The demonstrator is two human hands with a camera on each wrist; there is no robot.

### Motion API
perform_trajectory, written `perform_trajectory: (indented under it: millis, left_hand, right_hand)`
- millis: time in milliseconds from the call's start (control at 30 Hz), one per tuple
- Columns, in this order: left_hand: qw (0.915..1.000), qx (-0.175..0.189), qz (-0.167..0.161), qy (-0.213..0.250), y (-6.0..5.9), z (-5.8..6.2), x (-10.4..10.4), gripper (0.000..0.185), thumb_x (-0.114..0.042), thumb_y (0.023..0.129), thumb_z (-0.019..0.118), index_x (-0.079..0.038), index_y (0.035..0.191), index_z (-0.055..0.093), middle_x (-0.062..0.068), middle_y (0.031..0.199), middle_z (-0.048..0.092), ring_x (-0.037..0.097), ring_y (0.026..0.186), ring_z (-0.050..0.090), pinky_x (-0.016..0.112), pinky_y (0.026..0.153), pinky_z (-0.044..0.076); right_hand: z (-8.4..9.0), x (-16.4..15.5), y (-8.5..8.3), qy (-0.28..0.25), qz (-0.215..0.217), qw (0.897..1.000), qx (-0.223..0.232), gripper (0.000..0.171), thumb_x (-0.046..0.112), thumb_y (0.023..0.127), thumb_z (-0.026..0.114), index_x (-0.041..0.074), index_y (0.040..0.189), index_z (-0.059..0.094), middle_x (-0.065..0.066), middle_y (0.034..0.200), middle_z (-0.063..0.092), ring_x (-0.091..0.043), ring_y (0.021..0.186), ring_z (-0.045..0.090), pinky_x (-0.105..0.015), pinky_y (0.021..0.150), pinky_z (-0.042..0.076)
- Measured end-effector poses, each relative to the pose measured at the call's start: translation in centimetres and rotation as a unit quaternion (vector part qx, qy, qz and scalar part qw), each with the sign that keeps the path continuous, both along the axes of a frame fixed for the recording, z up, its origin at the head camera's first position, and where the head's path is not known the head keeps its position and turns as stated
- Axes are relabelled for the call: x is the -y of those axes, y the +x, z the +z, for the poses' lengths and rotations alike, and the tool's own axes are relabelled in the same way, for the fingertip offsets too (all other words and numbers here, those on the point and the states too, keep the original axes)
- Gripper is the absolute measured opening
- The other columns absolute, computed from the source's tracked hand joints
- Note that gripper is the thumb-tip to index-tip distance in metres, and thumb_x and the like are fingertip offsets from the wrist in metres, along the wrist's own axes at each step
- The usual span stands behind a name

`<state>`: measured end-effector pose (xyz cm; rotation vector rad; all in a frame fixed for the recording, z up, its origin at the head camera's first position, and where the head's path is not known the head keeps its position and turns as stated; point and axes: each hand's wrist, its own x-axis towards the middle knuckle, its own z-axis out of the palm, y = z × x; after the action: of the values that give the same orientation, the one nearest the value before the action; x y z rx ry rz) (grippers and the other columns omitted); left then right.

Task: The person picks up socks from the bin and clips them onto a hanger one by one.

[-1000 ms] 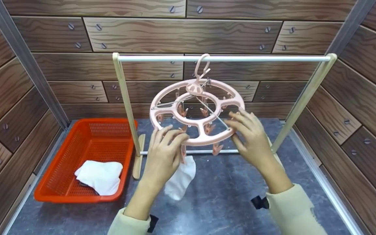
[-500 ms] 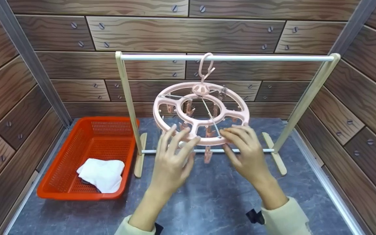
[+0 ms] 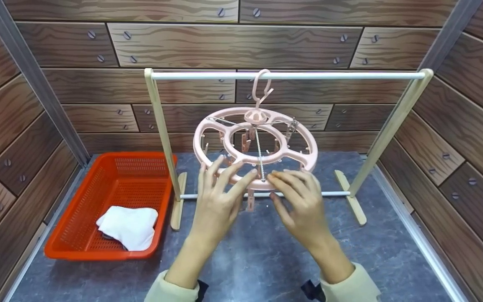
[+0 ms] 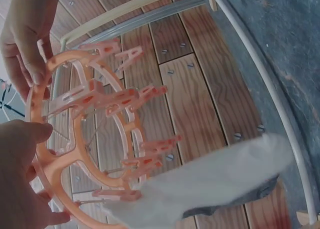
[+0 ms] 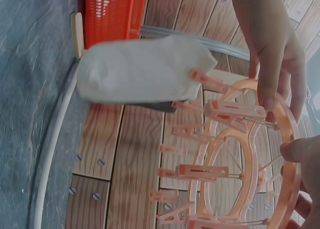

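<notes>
A pink round clip hanger [image 3: 254,159] hangs by its hook [image 3: 262,86] from the white rail of a small rack, its disc tipped toward me. My left hand [image 3: 219,205] pinches the front-left rim between thumb and fingers. Just to the right, my right hand [image 3: 303,205] grips the same rim, thumb underneath. Several pink clothespins [image 5: 202,171] dangle from the ring. One bears a white sock [image 4: 215,181], with dark grey fabric [image 4: 257,191] showing along its edge; in the head view the sock is hidden.
The rack has a white top rail [image 3: 342,76], wooden posts [image 3: 396,126] and a low white bar. Left of it, a red basket [image 3: 67,209] holds white cloth [image 3: 128,226] over something dark. Wood-patterned walls enclose the grey table [image 3: 262,268].
The hanger has turned, its front rim passing leftward, so the sock has left the head view. My right hand has moved left along the rim, closer to my left hand.
</notes>
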<state>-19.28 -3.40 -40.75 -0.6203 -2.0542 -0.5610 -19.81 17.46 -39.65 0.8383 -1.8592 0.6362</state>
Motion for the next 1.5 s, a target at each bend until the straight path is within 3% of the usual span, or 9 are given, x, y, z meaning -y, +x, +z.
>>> perform_trajectory:
  millis: [333,533,633,733,867,967,1233,1367,1500]
  left_hand:
    - [0.9999,-0.003,0.011,0.009,-0.4,0.5,0.3,0.037,-0.005,0.088,0.069,-0.031,0.115,0.070,-0.003,0.128,0.064,0.029,0.137,0.045,0.070,0.111,0.025]
    - [0.9996,-0.003,-0.002,0.029,-0.6,0.6,0.3,0.034,-0.009,0.090,0.067,-0.031,0.116,0.071,-0.002,0.127,0.065,0.029,0.135,0.046,0.070,0.111,0.024]
    - [0.9994,-0.004,-0.004,0.034,-0.7,0.7,0.4,0.030,-0.012,0.093,0.065,-0.031,0.116,0.071,-0.002,0.126,0.065,0.030,0.135,0.047,0.071,0.111,0.024]
    - [0.9991,-0.006,-0.004,0.042,-0.7,0.7,0.5,0.027,-0.014,0.094,0.064,-0.030,0.114,0.071,-0.001,0.125,0.066,0.030,0.135,0.047,0.072,0.110,0.024]
    - [0.9990,-0.001,-0.004,0.044,-0.7,0.6,0.6,0.028,-0.011,0.094,0.064,-0.029,0.114,0.071,-0.001,0.126,0.065,0.031,0.134,0.048,0.072,0.111,0.023]
    - [0.9991,0.005,-0.004,0.042,-0.6,0.6,0.7,0.029,-0.010,0.094,0.064,-0.029,0.115,0.070,-0.002,0.127,0.065,0.031,0.134,0.048,0.071,0.111,0.022]
    - [0.9988,0.009,-0.007,0.047,-0.6,0.5,0.7,0.025,-0.013,0.096,0.063,-0.028,0.114,0.071,-0.001,0.125,0.066,0.030,0.134,0.047,0.071,0.112,0.021]
    - [0.9986,0.009,-0.012,0.050,-0.5,0.4,0.6,0.026,-0.013,0.095,0.064,-0.029,0.114,0.071,-0.002,0.124,0.066,0.031,0.135,0.047,0.071,0.112,0.021]
    - [0.9986,0.011,-0.014,0.050,-0.5,0.3,0.4,0.026,-0.013,0.095,0.064,-0.030,0.114,0.071,-0.002,0.124,0.066,0.030,0.135,0.047,0.071,0.111,0.022]
  right_hand:
    - [-0.3,0.6,1.5,-0.010,0.014,1.000,-0.016,0.033,0.015,0.086,0.068,0.009,0.118,0.073,-0.012,0.130,0.066,-0.039,0.122,0.059,-0.059,0.108,0.037]
    - [-0.5,1.5,2.4,-0.111,0.080,0.989,-0.063,0.015,0.009,0.084,0.067,0.001,0.093,0.076,-0.021,0.105,0.071,-0.038,0.097,0.063,-0.039,0.100,0.048]
    - [-1.5,1.9,2.4,-0.148,0.130,0.980,-0.007,0.013,0.003,0.079,0.068,-0.002,0.091,0.073,-0.020,0.095,0.070,-0.034,0.090,0.064,-0.030,0.094,0.051]
    - [-2.7,2.2,1.9,-0.168,0.171,0.963,0.124,0.026,-0.006,0.079,0.069,-0.004,0.104,0.070,-0.018,0.101,0.070,-0.030,0.094,0.067,-0.029,0.093,0.053]
    - [-3.8,2.4,1.1,-0.192,0.196,0.915,0.296,0.041,-0.008,0.083,0.072,-0.006,0.122,0.062,-0.019,0.117,0.068,-0.033,0.108,0.066,-0.035,0.097,0.053]
    - [-4.1,2.6,0.6,-0.200,0.205,0.884,0.371,0.044,-0.003,0.085,0.073,-0.008,0.127,0.059,-0.023,0.123,0.065,-0.039,0.115,0.063,-0.038,0.101,0.050]
    - [-3.6,3.6,-0.4,-0.221,0.231,0.835,0.447,0.050,-0.001,0.086,0.074,-0.006,0.132,0.056,-0.022,0.126,0.064,-0.036,0.119,0.061,-0.042,0.105,0.047]
    - [-3.4,4.1,-0.5,-0.236,0.237,0.823,0.459,0.049,-0.001,0.085,0.074,-0.008,0.130,0.056,-0.023,0.122,0.065,-0.032,0.116,0.063,-0.044,0.105,0.047]
    - [-3.2,4.5,-0.4,-0.237,0.235,0.822,0.461,0.042,-0.001,0.086,0.074,-0.009,0.124,0.060,-0.023,0.115,0.067,-0.033,0.109,0.066,-0.040,0.098,0.053]
